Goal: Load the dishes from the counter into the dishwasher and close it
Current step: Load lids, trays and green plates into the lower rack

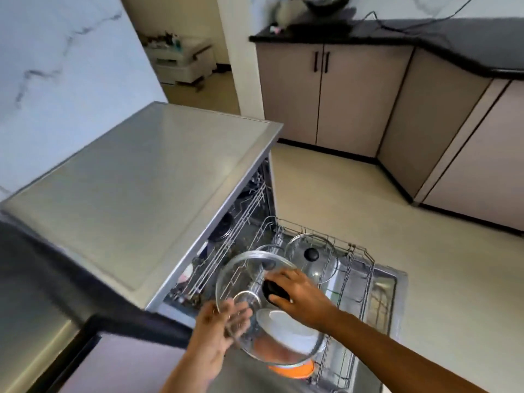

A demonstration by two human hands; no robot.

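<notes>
A person stands over an open dishwasher (158,177) whose lower rack (360,268) is pulled out above the lowered door. Both hands are on a large glass pot lid (255,304), held tilted over the near part of the rack. The right hand (297,296) comes in from the right and curls its fingers (279,300) around the lid's black knob (273,289), thumb above and fingertips wrapped under it in a firm grasp. The left hand (219,324) reaches up from below; its fingers are spread and nearly straight, pressed flat against the lid's left rim rather than clenched, partly seen through the glass, where they look blurred.

Seen through the lid, a white plate (289,327) and an orange dish (295,368) sit in the near end of the rack. Further back in the same rack a second glass lid (314,262) with a black knob stands leaning among the wire tines, apart from the held lid. The upper rack (243,222) sits inside the machine with dark items that are too dim to identify. A black countertop (453,38) runs along the far cabinets (340,92).
</notes>
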